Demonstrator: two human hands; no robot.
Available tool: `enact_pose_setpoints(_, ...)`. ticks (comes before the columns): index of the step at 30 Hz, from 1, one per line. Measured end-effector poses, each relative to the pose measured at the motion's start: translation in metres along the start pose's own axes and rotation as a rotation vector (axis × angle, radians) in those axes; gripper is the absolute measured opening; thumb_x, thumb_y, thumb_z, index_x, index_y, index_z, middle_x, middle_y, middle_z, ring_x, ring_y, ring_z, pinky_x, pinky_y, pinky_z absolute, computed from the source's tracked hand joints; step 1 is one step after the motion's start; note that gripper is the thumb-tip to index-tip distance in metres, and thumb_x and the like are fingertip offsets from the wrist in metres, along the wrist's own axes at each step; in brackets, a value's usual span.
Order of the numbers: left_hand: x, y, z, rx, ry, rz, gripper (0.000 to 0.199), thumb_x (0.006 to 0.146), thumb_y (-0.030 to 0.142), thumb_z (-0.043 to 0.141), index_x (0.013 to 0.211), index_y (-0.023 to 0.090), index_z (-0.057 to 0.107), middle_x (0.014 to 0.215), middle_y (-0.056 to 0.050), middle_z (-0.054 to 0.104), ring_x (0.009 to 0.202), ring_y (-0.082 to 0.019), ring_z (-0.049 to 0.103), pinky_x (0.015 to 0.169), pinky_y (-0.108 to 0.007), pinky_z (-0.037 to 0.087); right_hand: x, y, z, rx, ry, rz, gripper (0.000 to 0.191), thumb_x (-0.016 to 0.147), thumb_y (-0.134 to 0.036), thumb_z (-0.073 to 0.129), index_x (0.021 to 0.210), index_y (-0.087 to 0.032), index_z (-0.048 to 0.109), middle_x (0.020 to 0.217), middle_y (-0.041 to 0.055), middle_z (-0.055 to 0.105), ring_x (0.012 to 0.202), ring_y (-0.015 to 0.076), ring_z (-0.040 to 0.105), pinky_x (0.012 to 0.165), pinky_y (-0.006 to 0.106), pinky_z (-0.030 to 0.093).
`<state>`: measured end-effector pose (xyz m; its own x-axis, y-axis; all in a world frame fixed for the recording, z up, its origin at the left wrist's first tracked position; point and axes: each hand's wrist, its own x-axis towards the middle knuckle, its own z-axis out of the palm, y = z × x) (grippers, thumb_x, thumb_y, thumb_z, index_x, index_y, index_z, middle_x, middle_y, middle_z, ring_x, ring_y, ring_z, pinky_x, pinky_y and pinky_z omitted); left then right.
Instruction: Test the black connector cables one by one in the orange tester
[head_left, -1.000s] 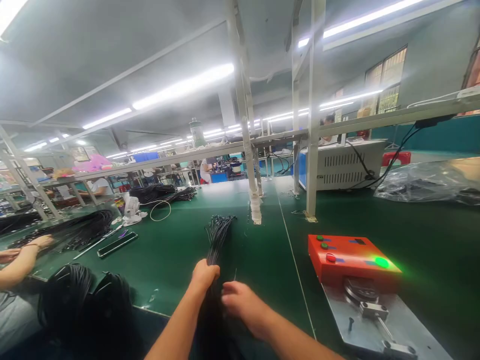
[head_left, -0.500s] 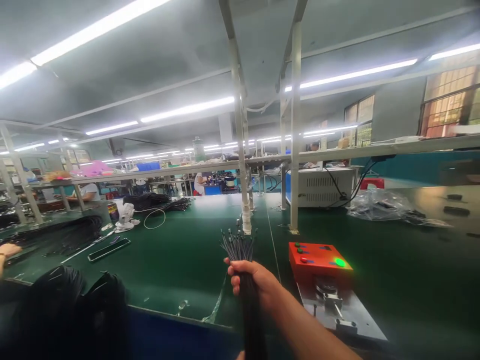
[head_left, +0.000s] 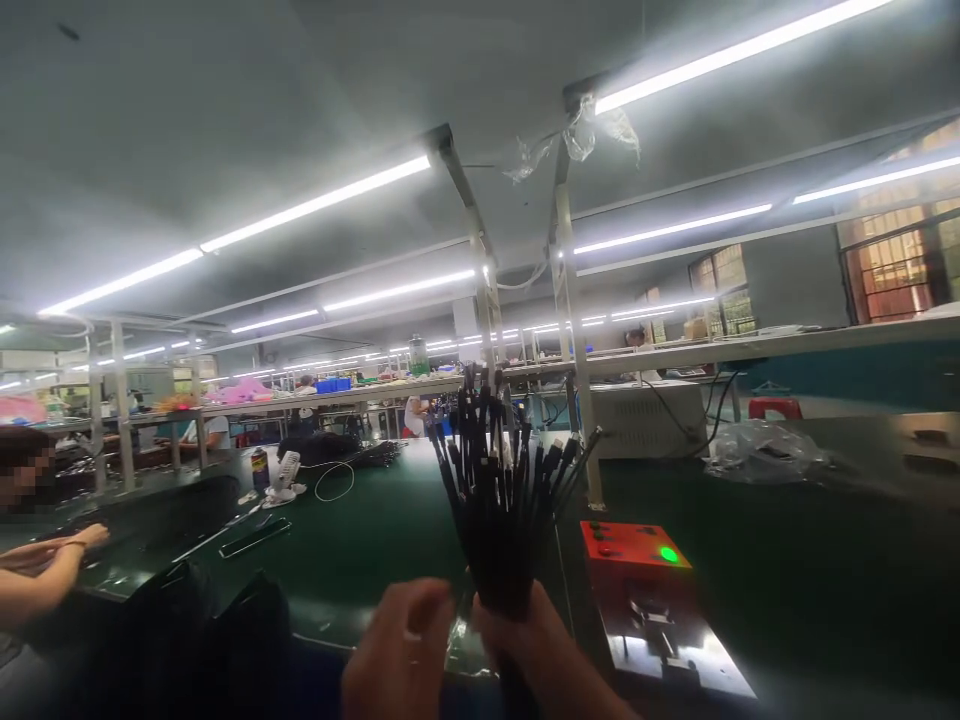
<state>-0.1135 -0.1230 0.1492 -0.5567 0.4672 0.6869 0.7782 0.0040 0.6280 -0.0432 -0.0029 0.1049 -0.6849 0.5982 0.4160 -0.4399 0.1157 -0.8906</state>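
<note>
Clasps an upright black cable bundle (head_left: 501,535) in the right hand (head_left: 541,634), left of the red box (head_left: 636,545); holds the left hand (head_left: 399,648), too blurred to tell if closed, farther left of that box.

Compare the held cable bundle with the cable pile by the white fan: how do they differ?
Pose: the held bundle stands roughly upright; the cable pile lies on the green bench.
Ends: the held bundle's connectors fan upward; the pile's ends point toward picture right.
Support: the right hand grips the held bundle; no hand touches the pile.
Both are black.
</note>
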Motion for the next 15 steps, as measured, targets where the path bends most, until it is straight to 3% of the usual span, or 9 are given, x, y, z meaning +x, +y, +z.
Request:
enact_pose_setpoints(2, 0.016, 0.022, -0.006, -0.066, 0.011, 0.102, 0.012, 0.077, 0.035, 0.057, 0.077, 0.025, 0.064, 0.077, -0.001, 0.069, 0.071, -0.020, 0.064, 0.064, -0.029, 0.048, -0.007, -0.001, 0.001, -0.017, 0.001, -0.014, 0.033, 0.065, -0.044, 0.064, 0.055, -0.016, 0.049, 0.039, -0.0064, 0.041, 0.036, 0.0060, 0.037, 0.039, 0.020, 0.028)
enact_pose_setpoints(5, 0.024, 0.054, -0.004, -0.102, 0.054, 0.163, 0.009, 0.077, 0.033, 0.058, 0.079, 0.025, 0.061, 0.075, 0.000, 0.068, 0.070, -0.018, 0.064, 0.064, -0.026, 0.048, -0.015, -0.004, 0.002, -0.066, 0.062, 0.011, 0.032, 0.065, -0.043, 0.064, 0.058, -0.018, 0.046, 0.040, -0.0078, 0.038, 0.036, 0.0062, 0.036, 0.039, 0.020, 0.030)
enact_pose_setpoints(9, 0.019, 0.081, 0.005, 0.095, 0.211, 0.421, 0.005, 0.080, 0.027, 0.055, 0.084, 0.025, 0.057, 0.077, 0.000, 0.066, 0.069, -0.017, 0.063, 0.065, -0.027, 0.046, -0.020, -0.001, 0.000, -0.145, 0.162, 0.015, 0.028, 0.066, -0.041, 0.064, 0.063, -0.018, 0.048, 0.047, -0.0058, 0.042, 0.042, 0.0084, 0.041, 0.041, 0.021, 0.034)
enact_pose_setpoints(10, 0.019, 0.084, 0.008, 0.155, 0.181, 0.405, 0.009, 0.078, 0.026, 0.055, 0.087, 0.025, 0.056, 0.075, 0.000, 0.067, 0.066, -0.018, 0.063, 0.062, -0.028, 0.045, -0.021, 0.000, 0.000, -0.152, 0.180, 0.003, 0.028, 0.066, -0.041, 0.064, 0.064, -0.018, 0.049, 0.048, -0.0050, 0.044, 0.044, 0.0093, 0.043, 0.042, 0.021, 0.035)
enact_pose_setpoints(12, 0.021, 0.085, 0.013, 0.237, 0.053, 0.239, 0.019, 0.074, 0.027, 0.058, 0.092, 0.026, 0.054, 0.071, 0.001, 0.067, 0.061, -0.021, 0.064, 0.056, -0.030, 0.043, -0.023, 0.004, -0.001, -0.168, 0.204, 0.002, 0.028, 0.065, -0.042, 0.065, 0.065, -0.017, 0.051, 0.049, -0.0037, 0.046, 0.047, 0.0107, 0.045, 0.044, 0.022, 0.037)
enact_pose_setpoints(15, 0.025, 0.083, 0.022, 0.286, -0.067, 0.053, 0.017, 0.069, 0.027, 0.061, 0.083, 0.027, 0.053, 0.075, -0.001, 0.067, 0.066, -0.026, 0.063, 0.056, -0.033, 0.040, -0.026, 0.006, -0.001, -0.203, 0.231, 0.060, 0.030, 0.063, -0.044, 0.065, 0.065, -0.016, 0.055, 0.049, -0.0017, 0.049, 0.046, 0.0117, 0.045, 0.044, 0.022, 0.037)
